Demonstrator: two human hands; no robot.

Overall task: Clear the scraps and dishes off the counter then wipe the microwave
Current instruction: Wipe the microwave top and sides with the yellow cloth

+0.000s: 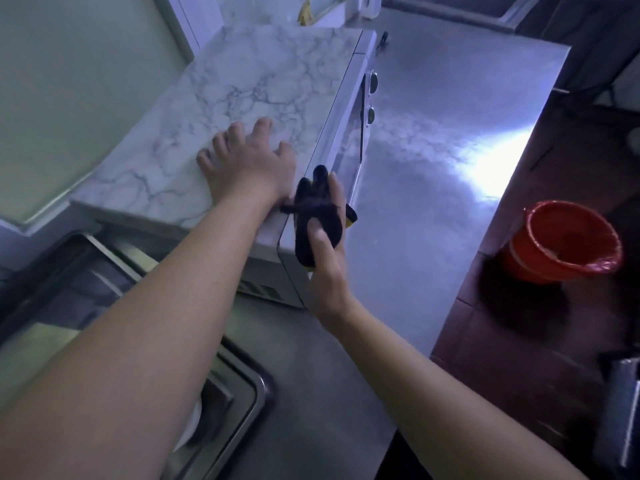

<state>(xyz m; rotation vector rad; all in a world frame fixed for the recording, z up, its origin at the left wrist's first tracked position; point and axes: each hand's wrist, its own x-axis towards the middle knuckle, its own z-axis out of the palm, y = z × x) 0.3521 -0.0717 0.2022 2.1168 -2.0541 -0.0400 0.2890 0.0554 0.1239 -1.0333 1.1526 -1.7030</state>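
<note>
With the left hand (pixel 247 168) flat atop the microwave (pixel 249 81) at eleven o'clock and the right hand (pixel 329 261) gripping the dark cloth (pixel 308 211) at its front edge, hard wiping could skid it across the slick counter (pixel 433 174).

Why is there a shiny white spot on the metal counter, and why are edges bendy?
Head view: light glares off the steel counter right of the marble-patterned microwave; the wide lens curves straight edges; the red plastic bucket is blurred; the black and yellow cloth in the right hand looks sharper.
</note>
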